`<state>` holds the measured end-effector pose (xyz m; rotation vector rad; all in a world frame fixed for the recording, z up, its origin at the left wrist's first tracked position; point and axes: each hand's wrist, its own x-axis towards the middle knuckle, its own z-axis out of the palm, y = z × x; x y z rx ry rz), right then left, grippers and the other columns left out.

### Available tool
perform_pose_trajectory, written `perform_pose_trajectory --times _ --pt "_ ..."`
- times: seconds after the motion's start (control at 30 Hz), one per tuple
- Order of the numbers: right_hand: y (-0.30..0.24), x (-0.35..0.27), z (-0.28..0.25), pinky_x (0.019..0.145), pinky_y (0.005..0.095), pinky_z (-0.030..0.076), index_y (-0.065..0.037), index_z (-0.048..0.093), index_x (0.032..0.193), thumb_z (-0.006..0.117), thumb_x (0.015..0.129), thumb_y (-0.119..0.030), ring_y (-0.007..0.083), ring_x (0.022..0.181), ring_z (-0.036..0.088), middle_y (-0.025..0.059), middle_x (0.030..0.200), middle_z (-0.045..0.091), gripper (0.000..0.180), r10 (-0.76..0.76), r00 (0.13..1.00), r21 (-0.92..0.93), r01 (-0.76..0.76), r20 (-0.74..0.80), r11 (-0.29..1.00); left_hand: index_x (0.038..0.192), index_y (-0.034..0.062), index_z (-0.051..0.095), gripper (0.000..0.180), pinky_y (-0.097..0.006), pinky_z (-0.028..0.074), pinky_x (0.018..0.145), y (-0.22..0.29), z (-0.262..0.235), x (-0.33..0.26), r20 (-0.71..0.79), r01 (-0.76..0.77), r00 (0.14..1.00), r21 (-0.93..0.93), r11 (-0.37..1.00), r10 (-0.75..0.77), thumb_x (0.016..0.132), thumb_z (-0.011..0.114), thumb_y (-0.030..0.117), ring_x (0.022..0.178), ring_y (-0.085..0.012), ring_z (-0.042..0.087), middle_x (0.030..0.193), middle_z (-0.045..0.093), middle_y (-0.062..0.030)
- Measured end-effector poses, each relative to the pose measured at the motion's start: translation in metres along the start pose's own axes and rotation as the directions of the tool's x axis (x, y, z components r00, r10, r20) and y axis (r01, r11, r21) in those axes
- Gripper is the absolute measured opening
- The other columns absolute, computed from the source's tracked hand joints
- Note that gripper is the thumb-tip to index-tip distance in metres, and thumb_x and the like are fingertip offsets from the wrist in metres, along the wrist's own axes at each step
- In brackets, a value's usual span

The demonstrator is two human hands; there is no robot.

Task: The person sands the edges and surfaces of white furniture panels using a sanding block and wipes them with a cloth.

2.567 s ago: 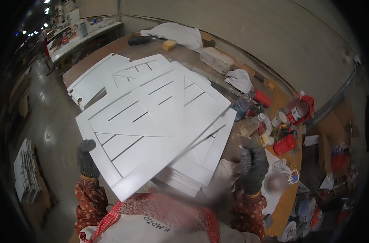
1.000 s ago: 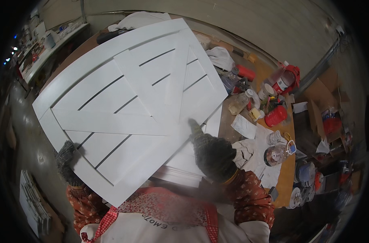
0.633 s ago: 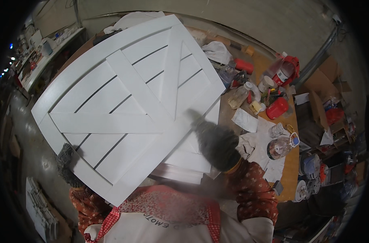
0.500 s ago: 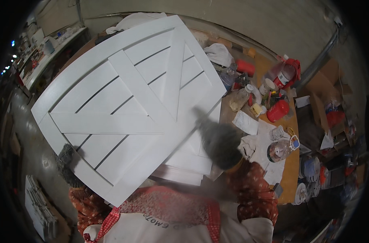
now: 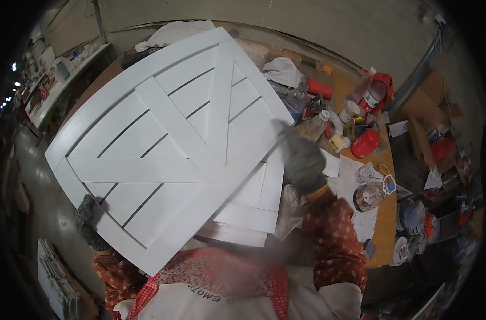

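A large white slatted panel (image 5: 192, 170) with a raised frame and diagonal braces lies tilted across the view before me. My left hand (image 5: 88, 221), in a dark grey glove, is closed around its left edge. At the panel's right edge, near the far right corner, is my right hand (image 5: 304, 165) in a similar glove with a yellow cuff. Its fingertips reach onto the edge and are smeared by motion, so whether they hold anything is hidden. Beneath the panel, more white boards (image 5: 240, 226) show in a stack.
On the right, a wooden table (image 5: 384, 229) carries bottles, a red can (image 5: 366, 143), a clear jar (image 5: 368, 197), papers and a white cloth (image 5: 283, 72). Cardboard boxes (image 5: 421, 144) stand beyond it. White strips (image 5: 59, 282) lean low on the left; a cluttered bench (image 5: 72, 80) is farther back.
My right hand has moved away from me along the panel's right edge, toward the far corner. My left hand keeps its hold on the left edge. The whole view has shifted slightly.
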<state>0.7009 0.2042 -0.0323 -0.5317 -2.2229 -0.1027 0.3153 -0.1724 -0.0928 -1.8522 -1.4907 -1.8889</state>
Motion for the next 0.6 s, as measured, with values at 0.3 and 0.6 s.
perform_pose_trajectory --times 0.3,0.6 --pt "0.008 -0.001 0.001 0.055 0.0389 0.049 -0.012 0.050 0.138 0.055 0.092 -0.015 0.0215 0.061 0.060 0.0060 0.075 0.062 0.046 0.194 0.962 -0.128 -0.171 0.193 0.977 0.120 -0.0025 0.058 0.034 -0.038 0.050 0.068 0.009 0.015 0.020 -0.044 -0.066 0.997 0.079 0.995 0.070 0.096 0.051 0.020 0.081 -0.0260 0.061 0.105 0.063 -0.0158" --pt "0.005 -0.011 -0.018 0.103 0.0247 0.038 -0.004 0.028 0.150 0.051 0.098 -0.016 0.0150 0.122 0.048 0.0091 0.151 0.037 0.058 0.170 0.591 0.177 -0.483 0.788 0.858 0.112 -0.0043 0.060 0.025 -0.044 0.052 0.092 0.025 -0.027 -0.031 -0.117 -0.207 0.948 0.482 0.851 0.297 0.091 0.056 0.009 0.105 -0.0339 0.063 0.114 0.064 -0.0212"
